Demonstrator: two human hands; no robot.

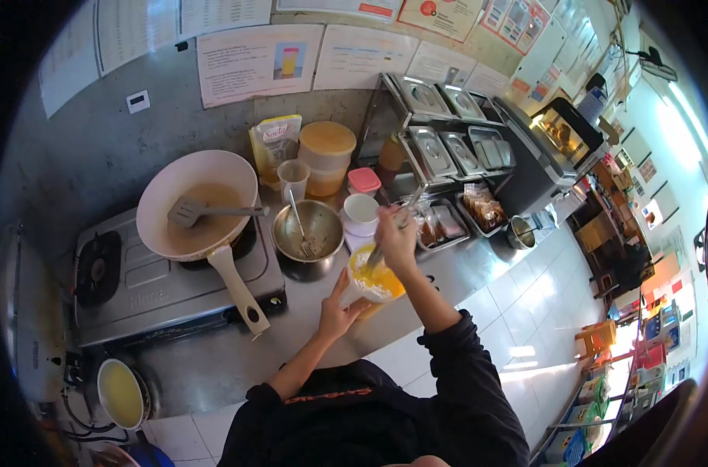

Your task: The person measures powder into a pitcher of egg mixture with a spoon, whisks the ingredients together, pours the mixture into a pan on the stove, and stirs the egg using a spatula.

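My left hand [335, 312] is wrapped around the side of a translucent plastic tub [368, 310] at the counter's front. Inside lies a bright yellow liquid [392, 280] with clumps of white powder [372, 287] on it. Gripped upright in my right hand [397, 236] is a metal stirring utensil [374, 260], its lower end down in the yellow liquid. Its head is hidden, so its exact kind cannot be told. Just left of the tub stands a steel bowl [281, 233] with a fork [302, 227] leaning in it. A white cup-like container [361, 209] stands behind the tub.
A gas stove [155, 292] carries a wok [155, 233] holding a grey spatula [185, 211]; its handle [237, 289] juts over the front edge. A smaller pan [120, 394] sits at lower left. Behind are a lidded tub [328, 157], a plastic cup [293, 175] and a steel-pan rack [433, 153].
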